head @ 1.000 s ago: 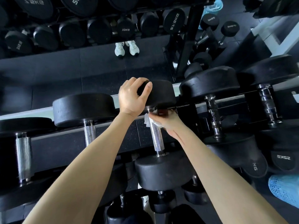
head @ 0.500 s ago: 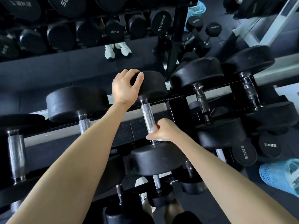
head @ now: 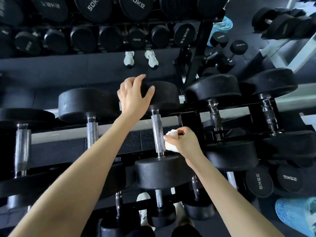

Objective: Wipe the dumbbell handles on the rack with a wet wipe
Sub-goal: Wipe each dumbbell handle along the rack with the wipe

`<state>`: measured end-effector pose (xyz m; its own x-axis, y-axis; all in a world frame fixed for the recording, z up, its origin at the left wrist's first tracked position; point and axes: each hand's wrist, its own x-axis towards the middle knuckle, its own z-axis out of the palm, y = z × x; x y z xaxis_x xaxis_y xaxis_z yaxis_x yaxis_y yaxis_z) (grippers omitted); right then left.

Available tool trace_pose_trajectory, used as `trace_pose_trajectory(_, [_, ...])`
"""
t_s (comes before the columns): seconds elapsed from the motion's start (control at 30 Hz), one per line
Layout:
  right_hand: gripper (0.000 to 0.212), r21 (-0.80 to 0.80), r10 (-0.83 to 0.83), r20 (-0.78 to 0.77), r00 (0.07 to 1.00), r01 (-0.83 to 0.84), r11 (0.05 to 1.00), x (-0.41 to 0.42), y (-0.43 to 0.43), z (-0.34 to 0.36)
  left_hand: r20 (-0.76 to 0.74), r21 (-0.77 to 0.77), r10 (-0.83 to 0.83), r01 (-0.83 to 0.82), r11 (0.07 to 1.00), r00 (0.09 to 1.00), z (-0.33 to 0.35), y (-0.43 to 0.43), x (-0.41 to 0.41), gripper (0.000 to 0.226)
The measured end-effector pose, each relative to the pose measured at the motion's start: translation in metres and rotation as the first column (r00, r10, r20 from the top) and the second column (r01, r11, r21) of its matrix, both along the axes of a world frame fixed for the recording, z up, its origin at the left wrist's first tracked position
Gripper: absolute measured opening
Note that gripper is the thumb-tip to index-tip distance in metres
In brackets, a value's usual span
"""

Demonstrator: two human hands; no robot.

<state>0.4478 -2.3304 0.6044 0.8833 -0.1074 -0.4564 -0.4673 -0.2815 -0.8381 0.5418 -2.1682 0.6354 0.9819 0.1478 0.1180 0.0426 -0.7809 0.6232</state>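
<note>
The dumbbell [head: 159,175] lies front to back across the top tier of the rack [head: 109,129], about midway along it. Other dumbbells [head: 87,103] sit close on both sides. The left grip [head: 135,94] cups the far head, with the fingers curled over its top and the thumb spread onto its near face. The right grip [head: 185,142] pinches a bunched white wipe [head: 171,145] between thumb and fingers. The wipe is against the right side of the knurled handle [head: 157,132], toward its front end, just behind the near head. A blue mesh basket [head: 297,218] stands on the floor at lower right.
</note>
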Motion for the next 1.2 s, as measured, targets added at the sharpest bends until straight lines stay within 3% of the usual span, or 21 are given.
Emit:
trace_pose_trajectory(0.1, [0.030, 0.054, -0.173, -0.013, 0.985, 0.173, 0.983, 0.000, 0.003, 0.003, 0.046, -0.216, 0.185, -0.171, 0.961, 0.982, 0.018, -0.002, -0.050, 0.019])
trace_pose_trajectory(0.17, [0.029, 0.063, -0.219, 0.012, 0.976, 0.218, 0.974, 0.001, 0.011, 0.008, -0.120, -0.385, 0.134, -0.171, 0.907, 0.984, 0.024, -0.007, -0.080, 0.011])
trace_pose_trajectory(0.27, [0.032, 0.073, -0.010, 0.001, 1.000, 0.010, 0.997, -0.002, 0.021, 0.017, -0.313, -0.491, 0.029, -0.188, 0.851, 0.949, 0.019, -0.014, -0.107, 0.016])
trace_pose_trajectory(0.4, [0.043, 0.170, 0.146, -0.094, 0.985, -0.129, 0.977, -0.009, 0.020, 0.020, -0.406, -0.430, 0.129, -0.314, 0.847, 0.905, 0.004, -0.013, -0.119, 0.017])
trace_pose_trajectory(0.5, [0.040, 0.190, 0.141, -0.124, 0.982, -0.116, 0.975, -0.004, 0.015, 0.019, -0.458, -0.349, 0.090, -0.272, 0.897, 0.885, -0.009, -0.018, -0.117, 0.016])
trace_pose_trajectory(0.57, [0.040, 0.171, 0.109, -0.115, 0.987, -0.088, 0.981, 0.001, 0.012, 0.020, -0.478, -0.236, 0.057, -0.191, 0.953, 0.876, -0.018, -0.023, -0.109, 0.030])
trace_pose_trajectory(0.7, [0.040, 0.207, 0.050, -0.098, 0.994, -0.029, 0.978, -0.001, 0.006, 0.013, -0.485, -0.283, 0.066, -0.228, 0.932, 0.872, -0.032, -0.036, -0.093, 0.029])
trace_pose_trajectory(0.8, [0.033, -0.008, 0.032, 0.020, 0.999, -0.032, 0.999, -0.009, -0.002, 0.009, -0.494, -0.316, 0.132, -0.318, 0.894, 0.859, -0.043, -0.047, -0.084, 0.032])
trace_pose_trajectory(0.9, [0.034, -0.233, 0.107, 0.062, 0.992, -0.090, 0.968, -0.021, -0.007, 0.006, -0.517, -0.364, 0.219, -0.444, 0.819, 0.828, -0.051, -0.050, -0.075, 0.034])
trace_pose_trajectory(1.2, [0.037, -0.185, 0.039, 0.101, 0.994, -0.020, 0.983, -0.028, -0.002, -0.005, -0.624, -0.594, 0.236, -0.649, 0.476, 0.745, -0.055, -0.045, -0.043, 0.038])
